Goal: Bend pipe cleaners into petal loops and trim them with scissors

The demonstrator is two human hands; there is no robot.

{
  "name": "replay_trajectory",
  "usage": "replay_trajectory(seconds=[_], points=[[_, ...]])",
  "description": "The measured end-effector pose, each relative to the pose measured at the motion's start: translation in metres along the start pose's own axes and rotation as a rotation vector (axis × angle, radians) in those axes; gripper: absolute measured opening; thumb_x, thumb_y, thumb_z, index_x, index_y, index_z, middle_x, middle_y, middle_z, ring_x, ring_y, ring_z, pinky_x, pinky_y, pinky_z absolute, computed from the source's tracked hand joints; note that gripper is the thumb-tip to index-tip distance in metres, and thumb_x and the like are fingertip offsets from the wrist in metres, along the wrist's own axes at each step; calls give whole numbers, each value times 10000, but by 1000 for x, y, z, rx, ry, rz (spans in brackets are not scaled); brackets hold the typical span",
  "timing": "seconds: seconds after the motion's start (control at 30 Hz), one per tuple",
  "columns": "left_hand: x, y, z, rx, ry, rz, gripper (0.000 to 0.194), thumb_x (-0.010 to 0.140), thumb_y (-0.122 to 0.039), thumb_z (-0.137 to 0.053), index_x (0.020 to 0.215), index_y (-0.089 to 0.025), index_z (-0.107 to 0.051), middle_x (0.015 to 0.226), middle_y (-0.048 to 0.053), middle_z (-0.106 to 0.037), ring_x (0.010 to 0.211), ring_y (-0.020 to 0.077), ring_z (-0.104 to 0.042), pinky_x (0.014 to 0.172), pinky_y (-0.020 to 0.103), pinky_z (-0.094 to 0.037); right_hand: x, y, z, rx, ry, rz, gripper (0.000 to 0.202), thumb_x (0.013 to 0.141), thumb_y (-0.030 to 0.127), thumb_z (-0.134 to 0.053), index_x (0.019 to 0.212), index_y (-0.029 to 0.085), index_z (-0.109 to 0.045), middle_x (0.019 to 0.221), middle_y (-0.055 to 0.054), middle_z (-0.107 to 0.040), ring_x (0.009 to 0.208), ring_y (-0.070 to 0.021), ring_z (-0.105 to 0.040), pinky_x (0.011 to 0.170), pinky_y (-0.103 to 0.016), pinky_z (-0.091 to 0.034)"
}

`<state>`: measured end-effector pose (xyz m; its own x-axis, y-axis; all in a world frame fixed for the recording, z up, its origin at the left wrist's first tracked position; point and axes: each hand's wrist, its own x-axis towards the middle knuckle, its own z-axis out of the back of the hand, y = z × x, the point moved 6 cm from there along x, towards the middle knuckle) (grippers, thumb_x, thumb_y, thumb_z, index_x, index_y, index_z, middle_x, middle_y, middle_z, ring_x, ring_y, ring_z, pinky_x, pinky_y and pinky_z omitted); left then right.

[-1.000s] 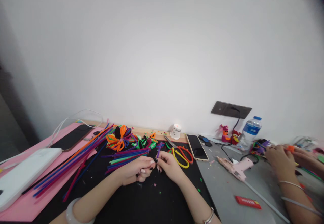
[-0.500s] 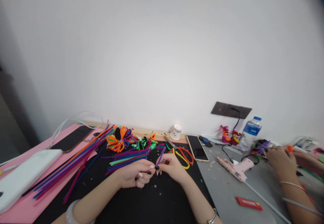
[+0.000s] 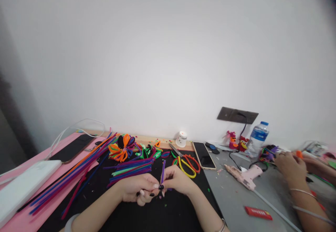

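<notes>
A purple pipe cleaner (image 3: 163,170) stands up from between my fingertips over the black mat (image 3: 147,216). My right hand (image 3: 178,181) pinches it between thumb and fingers. My left hand (image 3: 140,188) is closed, its thumb and fingertips meeting the right ones at the lower part of the pipe cleaner. The join itself is hidden by fingers. Just beyond lie a bundle of cut purple, green and blue pipe cleaners (image 3: 131,170) and scissors (image 3: 187,163) with red and yellow handles.
Looped pipe-cleaner flowers (image 3: 124,148) and long pipe cleaners (image 3: 70,176) lie at left, near a white power bank (image 3: 28,190). A phone (image 3: 204,155), a pink glue gun (image 3: 246,176), a red lighter-like object (image 3: 258,212) and a water bottle (image 3: 257,139) are right. A co-worker's hands (image 3: 291,167) work far right.
Both hands have moved slightly lower and stay together. The purple pipe cleaner has turned from slanted to nearly upright. More of the scissors' handles shows.
</notes>
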<state>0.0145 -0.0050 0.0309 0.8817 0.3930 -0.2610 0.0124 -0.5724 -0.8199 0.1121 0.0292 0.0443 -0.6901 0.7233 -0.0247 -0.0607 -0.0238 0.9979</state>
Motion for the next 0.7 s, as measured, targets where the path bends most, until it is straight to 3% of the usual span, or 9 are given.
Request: replay_trajectory(seconds=[0.17,0.33,0.5,0.63,0.7], points=[[2,0,4,-2,-28,-27,281,699,-351,-657,601,-156,-480,381,-111,-238,346,28,-98,365,190,-38,1,0,1,-39,-18,26,279,641,379,-689,599,123,-586,493,31,-557,433,-66,-474,463,-183,-367],[3,-1,14,-7,-102,-91,258,726,-356,-625,644,-171,-465,400,-120,-217,365,36,-72,370,188,-41,3,9,6,-129,-132,81,237,696,343,-652,618,135,-568,487,48,-525,418,-53,-399,428,-172,-295],[4,-1,17,4,-141,-97,270,711,-368,-640,650,-165,-472,400,-120,-229,365,31,-79,377,193,-43,2,19,11,-169,-223,179,154,652,269,-699,663,153,-598,615,31,-554,541,-85,-467,527,-205,-366],[4,-2,17,27,-159,-95,268,713,-376,-634,651,-162,-484,392,-120,-242,364,32,-89,378,201,-38,-1,30,15,-306,-260,284,107,669,224,-688,600,166,-630,712,-17,-614,729,-143,-539,713,-270,-402],[4,-2,18,39,-168,-95,265,718,-375,-627,652,-160,-486,393,-120,-248,365,32,-91,378,203,-38,-1,29,19,-302,-272,266,105,648,209,-705,579,170,-636,708,-17,-614,749,-148,-541,739,-276,-397]])
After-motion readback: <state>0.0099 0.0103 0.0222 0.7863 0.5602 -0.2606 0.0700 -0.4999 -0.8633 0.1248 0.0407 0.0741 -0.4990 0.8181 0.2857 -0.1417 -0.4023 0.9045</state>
